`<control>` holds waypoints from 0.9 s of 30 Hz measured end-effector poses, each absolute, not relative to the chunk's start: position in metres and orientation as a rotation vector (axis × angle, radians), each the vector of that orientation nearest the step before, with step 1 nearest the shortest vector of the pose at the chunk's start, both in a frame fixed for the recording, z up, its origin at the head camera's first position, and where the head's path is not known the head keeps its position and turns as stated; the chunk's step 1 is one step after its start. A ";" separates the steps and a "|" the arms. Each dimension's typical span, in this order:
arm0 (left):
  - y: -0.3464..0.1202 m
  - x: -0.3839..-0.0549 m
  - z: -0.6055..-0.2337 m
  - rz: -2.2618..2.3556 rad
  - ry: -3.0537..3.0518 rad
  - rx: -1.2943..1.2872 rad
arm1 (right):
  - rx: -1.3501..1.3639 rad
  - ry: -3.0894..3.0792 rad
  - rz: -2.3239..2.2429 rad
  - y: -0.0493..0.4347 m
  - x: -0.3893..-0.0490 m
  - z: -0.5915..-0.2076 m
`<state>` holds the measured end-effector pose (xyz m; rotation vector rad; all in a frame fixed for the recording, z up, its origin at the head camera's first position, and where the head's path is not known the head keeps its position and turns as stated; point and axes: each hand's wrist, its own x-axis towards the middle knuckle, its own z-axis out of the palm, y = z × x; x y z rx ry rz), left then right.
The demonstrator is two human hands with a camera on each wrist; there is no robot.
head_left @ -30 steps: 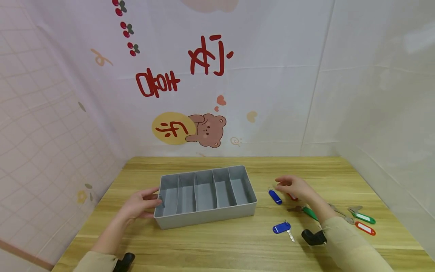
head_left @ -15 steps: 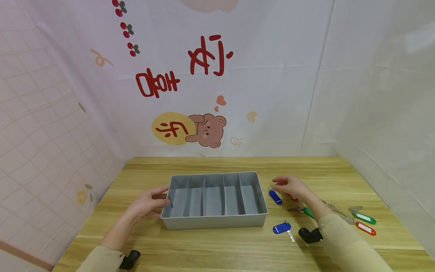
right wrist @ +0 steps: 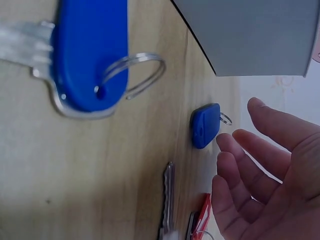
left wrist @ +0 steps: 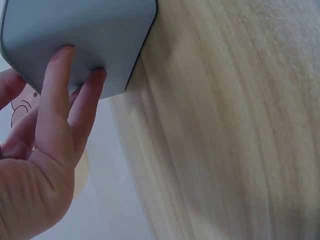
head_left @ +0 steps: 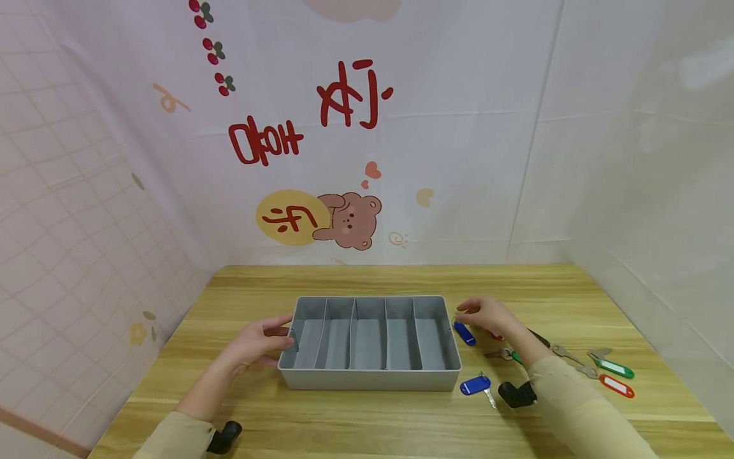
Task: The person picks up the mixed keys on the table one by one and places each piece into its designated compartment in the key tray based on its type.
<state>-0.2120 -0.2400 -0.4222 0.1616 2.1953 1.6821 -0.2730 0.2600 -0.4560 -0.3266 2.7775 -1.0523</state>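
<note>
A long grey divider box (head_left: 369, 380) with several compartments stands in the middle of the table. My left hand (head_left: 260, 341) grips its left end, the thumb over the rim. In the left wrist view, fingertips press the outer end wall (left wrist: 117, 45). Off the box's right end hovers my right hand (head_left: 484, 315), fingers loosely bent and holding nothing. Just below its fingertips lies a blue key tag (head_left: 464, 333) with a metal ring (right wrist: 226, 119). A red key tag (head_left: 494, 335) is mostly hidden under that hand. Nearer the front lies another blue key tag (head_left: 476, 384) with a key.
Under and beside the right forearm lie a partly covered green key tag (head_left: 516, 357) and loose keys (head_left: 559, 350). Farther right are a green key tag (head_left: 615, 367) and a red key tag (head_left: 616, 386). A printed cloth (head_left: 470, 191) hangs behind the table.
The box has slid right and turned square to the table's back edge, my left hand moving along with it. My right hand has shifted slightly left, toward the blue tag's ring.
</note>
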 end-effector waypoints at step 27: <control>-0.231 -0.213 -0.420 1.699 2.247 0.067 | -0.315 2.863 -1.000 0.246 -0.280 -0.466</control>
